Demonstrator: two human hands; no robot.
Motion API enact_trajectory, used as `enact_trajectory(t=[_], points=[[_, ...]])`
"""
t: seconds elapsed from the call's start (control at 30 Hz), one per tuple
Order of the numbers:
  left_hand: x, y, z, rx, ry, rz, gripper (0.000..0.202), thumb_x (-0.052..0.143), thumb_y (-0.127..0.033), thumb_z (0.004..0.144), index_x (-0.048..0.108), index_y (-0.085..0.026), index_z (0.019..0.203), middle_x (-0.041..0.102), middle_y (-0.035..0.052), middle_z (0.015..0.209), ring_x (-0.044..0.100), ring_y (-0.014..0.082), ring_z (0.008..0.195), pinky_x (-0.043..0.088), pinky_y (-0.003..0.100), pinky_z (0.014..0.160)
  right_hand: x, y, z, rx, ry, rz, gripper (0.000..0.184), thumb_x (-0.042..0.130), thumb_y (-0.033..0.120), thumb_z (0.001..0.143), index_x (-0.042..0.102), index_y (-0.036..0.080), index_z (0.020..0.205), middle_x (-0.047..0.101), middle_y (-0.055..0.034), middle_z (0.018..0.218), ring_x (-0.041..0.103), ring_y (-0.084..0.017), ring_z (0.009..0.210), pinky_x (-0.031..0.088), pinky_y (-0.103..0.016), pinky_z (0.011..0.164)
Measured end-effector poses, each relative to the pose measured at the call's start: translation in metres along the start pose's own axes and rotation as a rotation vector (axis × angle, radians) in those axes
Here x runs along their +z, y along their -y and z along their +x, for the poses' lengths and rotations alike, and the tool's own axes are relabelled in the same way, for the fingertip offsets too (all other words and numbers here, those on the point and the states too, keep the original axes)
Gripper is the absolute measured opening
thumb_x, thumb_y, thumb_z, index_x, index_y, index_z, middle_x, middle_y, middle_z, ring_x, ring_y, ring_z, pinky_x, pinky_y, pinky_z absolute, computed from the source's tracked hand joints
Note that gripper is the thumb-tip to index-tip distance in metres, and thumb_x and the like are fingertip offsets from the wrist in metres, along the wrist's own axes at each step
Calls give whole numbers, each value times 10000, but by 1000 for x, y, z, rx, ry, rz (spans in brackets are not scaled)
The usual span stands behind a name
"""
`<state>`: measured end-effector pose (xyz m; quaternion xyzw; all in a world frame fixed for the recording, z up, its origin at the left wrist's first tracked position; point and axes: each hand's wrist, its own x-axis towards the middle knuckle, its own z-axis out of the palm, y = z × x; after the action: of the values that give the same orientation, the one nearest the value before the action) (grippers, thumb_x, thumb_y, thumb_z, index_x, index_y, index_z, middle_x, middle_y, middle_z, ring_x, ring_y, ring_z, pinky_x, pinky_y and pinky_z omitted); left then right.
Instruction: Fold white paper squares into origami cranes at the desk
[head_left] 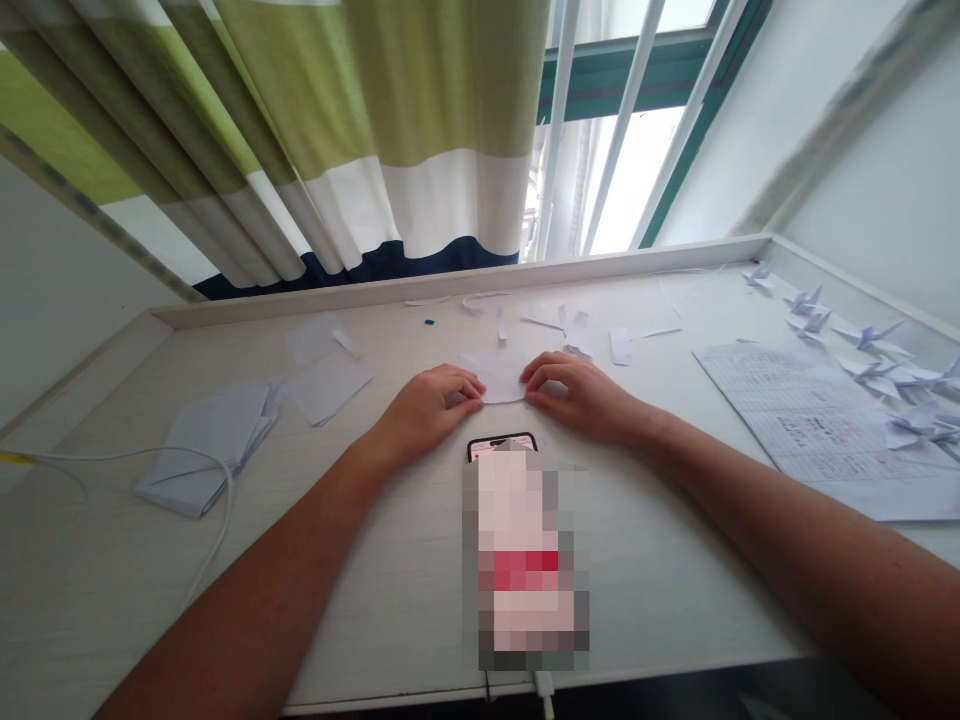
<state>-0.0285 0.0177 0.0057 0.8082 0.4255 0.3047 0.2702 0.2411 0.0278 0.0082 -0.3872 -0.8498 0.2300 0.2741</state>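
Head view: paper [501,382], long axis apparently sideways

White paper sheet [502,384], green-and-white banded curtain [450,100], teal window frame [598,80]

on my feed, a white desk [390,580] spreads under the grip [474,390], its rim [637,262] beyond. past that, ahead and left, hangs a green-and-white curtain [450,100]; ahead and right, i see daylight through a barred window [592,85]. pale walls [885,200] flank both sides.
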Motion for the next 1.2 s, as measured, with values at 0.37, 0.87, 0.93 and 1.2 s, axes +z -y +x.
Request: enact_trajectory(t=[0.37, 0.87, 0.93, 1.2], points=[[2, 2, 0, -188, -36, -218, 104, 780, -312, 826, 788, -210, 806, 812, 111, 1095, 728, 301, 1153, 549, 499, 1037, 2, 0, 6, 14, -2, -40, 105, 782, 347, 892, 779, 242, 891, 773, -69, 1050, 703, -269, 1003, 532, -453, 947], [2, 3, 2, -174, -36, -163, 172, 710, -363, 882, 773, -207, 850, 806, 109, 1085, 734, 286, 1090, 552, 458, 996, 1, 2, 7, 62, -33, 58, 186, 672, 331, 920, 783, 230, 810, 792, -64, 991, 718, -253, 944, 523, -440, 950], [3, 3, 2, -146, -42, -139, 157, 712, -345, 871, 762, -207, 815, 803, 108, 1079, 735, 280, 1064, 561, 443, 970, 1, 3, 7, 76, -36, 62, 173, 690, 323, 901, 781, 231, 786, 791, -61, 1009, 718, -252, 957, 523, -442, 960], [7, 3, 5, -155, -57, -80, 132, 690, -301, 849, 736, -205, 770, 798, 98, 1042, 731, 266, 997, 565, 425, 914, 2, 4, 10, 159, -43, 116, 145, 745, 264, 837, 773, 219, 702, 789, -64, 988, 728, -228, 878, 576, -394, 853]])
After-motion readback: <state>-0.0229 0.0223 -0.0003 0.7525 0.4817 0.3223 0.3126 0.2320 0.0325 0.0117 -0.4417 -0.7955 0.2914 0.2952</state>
